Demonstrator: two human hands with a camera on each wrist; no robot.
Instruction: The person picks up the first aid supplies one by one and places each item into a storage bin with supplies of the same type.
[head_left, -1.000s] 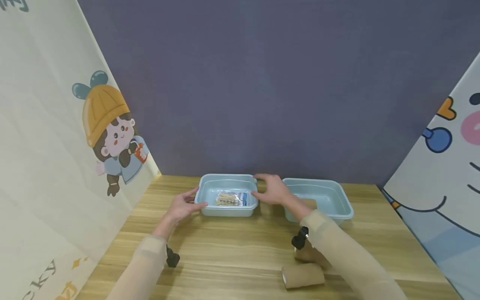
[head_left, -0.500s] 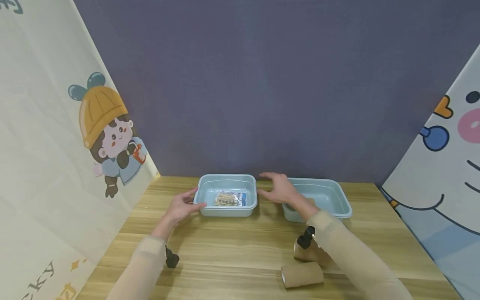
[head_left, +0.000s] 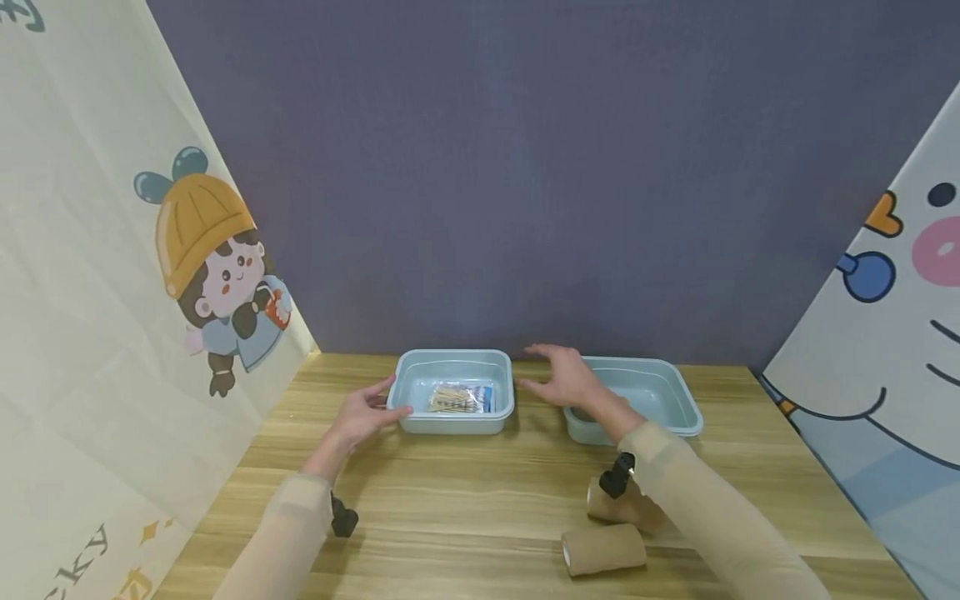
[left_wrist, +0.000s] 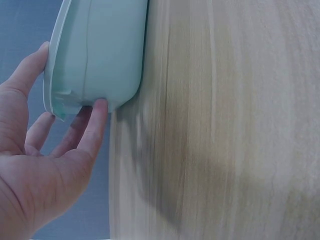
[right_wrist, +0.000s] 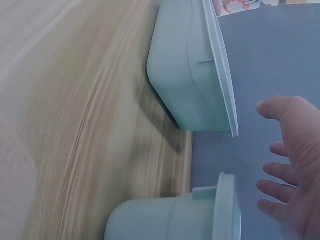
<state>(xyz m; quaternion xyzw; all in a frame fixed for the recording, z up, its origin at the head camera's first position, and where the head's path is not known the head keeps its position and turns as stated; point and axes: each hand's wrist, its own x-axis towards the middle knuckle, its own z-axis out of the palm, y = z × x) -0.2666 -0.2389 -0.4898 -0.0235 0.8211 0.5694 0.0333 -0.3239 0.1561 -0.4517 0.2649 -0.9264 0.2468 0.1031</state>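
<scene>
A pale blue tub (head_left: 409, 392) (left_wrist: 95, 55) (right_wrist: 190, 70) stands at the back of the wooden table and holds a clear packet of sticks (head_left: 461, 397). My left hand (head_left: 367, 411) (left_wrist: 45, 150) touches the tub's left end, thumb and fingers against its rim and wall. My right hand (head_left: 564, 379) (right_wrist: 287, 165) hovers with spread fingers just right of the tub, clear of it, over the gap to a second pale blue tub (head_left: 660, 396) (right_wrist: 200, 217).
Two brown cardboard rolls (head_left: 604, 548) (head_left: 621, 507) lie near the front right, under my right forearm. Cartoon-printed panels stand at the left (head_left: 112, 292) and right (head_left: 885, 350), with a purple wall behind. Bare wood (head_left: 465, 492) stretches in front of the tubs.
My right hand has let go of the tub's right rim and drawn away to the right, fingers spread. The left hand stays on the tub's left end.
</scene>
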